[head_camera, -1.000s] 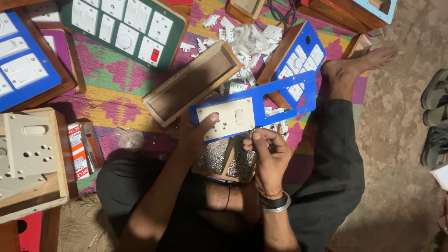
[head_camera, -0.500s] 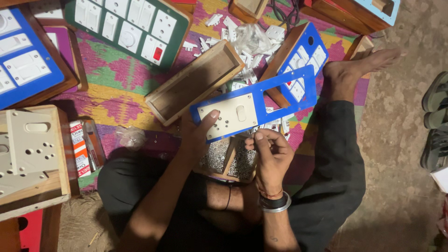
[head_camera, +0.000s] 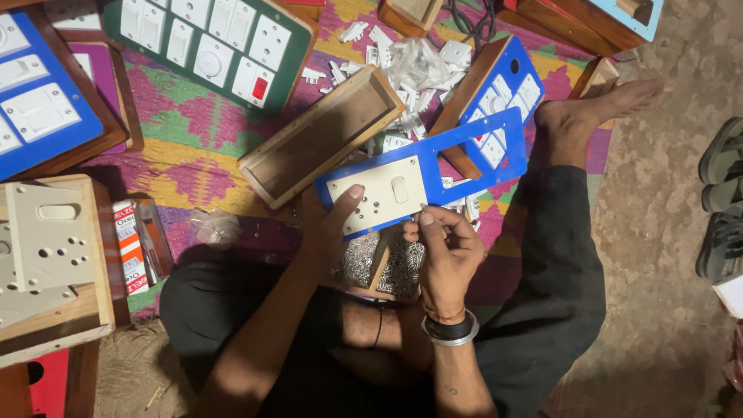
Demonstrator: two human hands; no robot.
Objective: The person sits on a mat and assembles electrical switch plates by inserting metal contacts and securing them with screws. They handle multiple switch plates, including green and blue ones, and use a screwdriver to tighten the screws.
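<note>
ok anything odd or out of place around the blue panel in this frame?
Mostly clutter: loose white switch parts lie scattered over the patterned mat beside an empty wooden box. The blue panel, held by the left hand, carries one socket plate and open cutouts. Right hand pinches at its lower edge. No visible damage.

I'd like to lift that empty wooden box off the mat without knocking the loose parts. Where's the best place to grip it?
Probably the wooden box's long walls near the middle, coming from above. It lies open side up and slanted on the mat, so both rims are exposed. The near corner sits beside the left hand and blue panel; white parts crowd its far end.
</note>
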